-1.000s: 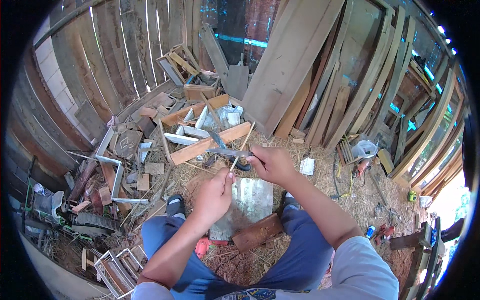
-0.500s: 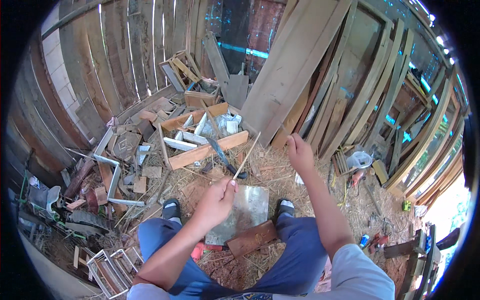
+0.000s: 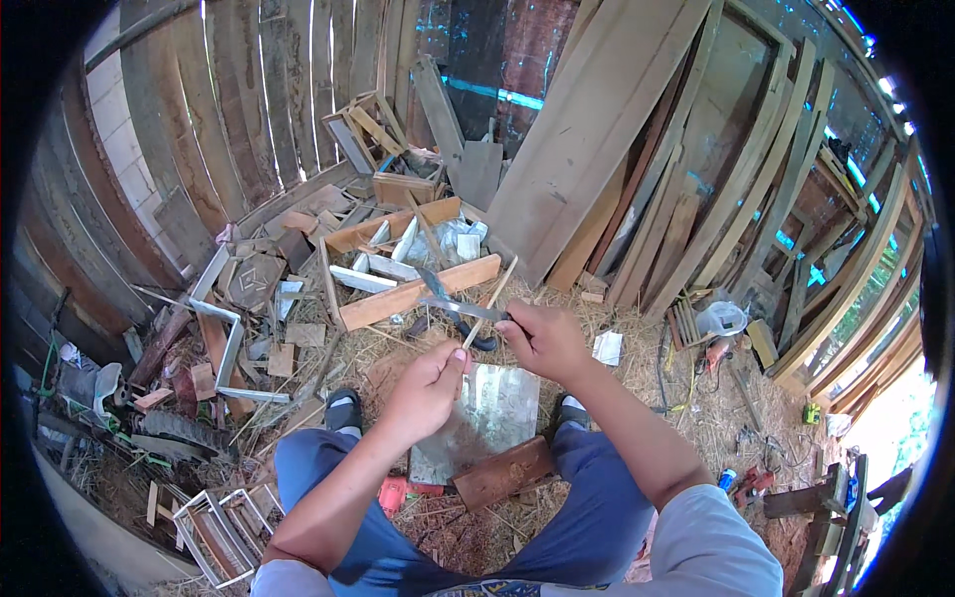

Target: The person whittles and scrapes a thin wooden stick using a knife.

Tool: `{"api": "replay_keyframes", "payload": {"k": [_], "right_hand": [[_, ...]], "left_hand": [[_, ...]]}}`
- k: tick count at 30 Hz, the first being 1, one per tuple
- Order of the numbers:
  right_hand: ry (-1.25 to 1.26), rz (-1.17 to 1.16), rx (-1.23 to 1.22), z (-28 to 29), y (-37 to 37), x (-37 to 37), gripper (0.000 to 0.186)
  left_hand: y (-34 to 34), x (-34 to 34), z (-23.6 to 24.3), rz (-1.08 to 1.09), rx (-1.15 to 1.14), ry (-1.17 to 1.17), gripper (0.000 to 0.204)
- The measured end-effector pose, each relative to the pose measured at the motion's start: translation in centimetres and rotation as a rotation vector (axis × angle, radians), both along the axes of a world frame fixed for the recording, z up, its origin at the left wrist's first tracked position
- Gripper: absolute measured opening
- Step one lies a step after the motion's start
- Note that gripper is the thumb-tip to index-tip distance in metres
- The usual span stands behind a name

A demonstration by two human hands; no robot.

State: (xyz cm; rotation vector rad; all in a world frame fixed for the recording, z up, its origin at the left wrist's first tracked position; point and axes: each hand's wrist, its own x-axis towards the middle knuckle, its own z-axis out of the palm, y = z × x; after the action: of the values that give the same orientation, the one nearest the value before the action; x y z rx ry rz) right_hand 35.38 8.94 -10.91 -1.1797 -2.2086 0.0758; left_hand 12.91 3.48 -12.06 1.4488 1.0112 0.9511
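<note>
short-sleeved pale grey-blue shirt (image 3: 711, 547) | multicoloured print (image 3: 502, 590) at front | blue trousers (image 3: 599, 488) | dark footwear (image 3: 343, 415), light socks (image 3: 350, 431)

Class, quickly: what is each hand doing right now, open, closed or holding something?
Left hand: closed, holding a thin stick.
Right hand: closed, holding a knife by its handle.

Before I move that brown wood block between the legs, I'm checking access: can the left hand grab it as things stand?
Probably not right away: the left hand holds a thin stick and would likely need freeing first. Otherwise, nothing visible covers the brown wood block, so the way looks open.
</note>
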Motion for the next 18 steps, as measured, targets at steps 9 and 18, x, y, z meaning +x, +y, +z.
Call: {"api": "replay_keyframes", "payload": {"k": [9,18], "right_hand": [[-0.037,-0.068,0.085,0.1,0.9,1.3,0.028],[0.172,-0.472,0.083,-1.7,3.1,8.5,0.028]], "left_hand": [[0.2,0.3,0.5,0.016,-0.081,0.012,0.03],[-0.6,-0.5,0.4,-0.044,-0.051,-0.111,0.032]]}}
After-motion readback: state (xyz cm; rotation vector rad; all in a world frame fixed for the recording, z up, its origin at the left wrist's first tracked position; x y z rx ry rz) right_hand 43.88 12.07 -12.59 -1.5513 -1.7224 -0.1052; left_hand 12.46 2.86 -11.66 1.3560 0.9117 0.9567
